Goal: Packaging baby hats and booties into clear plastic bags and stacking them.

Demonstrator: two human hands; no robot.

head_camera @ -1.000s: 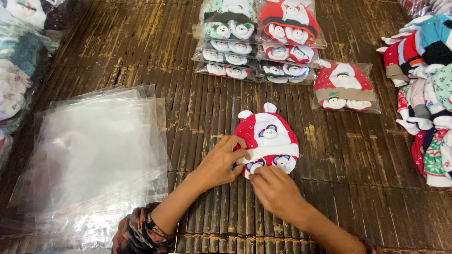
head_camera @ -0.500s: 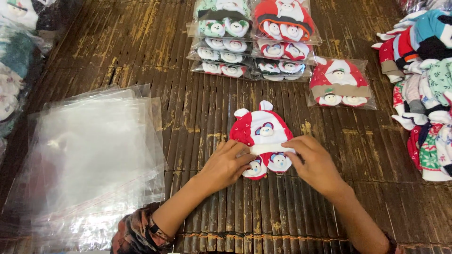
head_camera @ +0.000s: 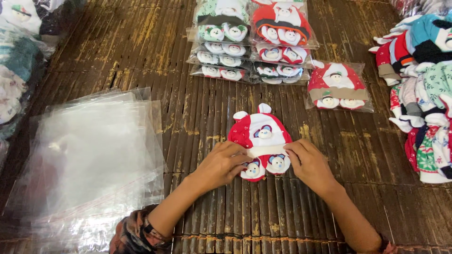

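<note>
A red and white baby hat [head_camera: 262,133] with small ears lies flat on the bamboo mat [head_camera: 188,113]. Two small red booties [head_camera: 264,165] with bear faces sit at its lower edge. My left hand [head_camera: 220,164] presses on the left side of the hat's white band, fingers touching the left bootie. My right hand [head_camera: 308,162] rests on the right side of the band, fingertips against the right bootie. Both hands lie flat on the set.
A pile of clear plastic bags [head_camera: 89,160] lies at the left. Bagged hat sets [head_camera: 254,40] are stacked at the top, and one bagged red set [head_camera: 337,87] lies to the right. Loose hats and mittens [head_camera: 423,94] pile up at the right edge.
The hat set has stayed in place. My right hand moved from below the booties up to the right side of the band; my left hand shifted slightly onto the left side.
</note>
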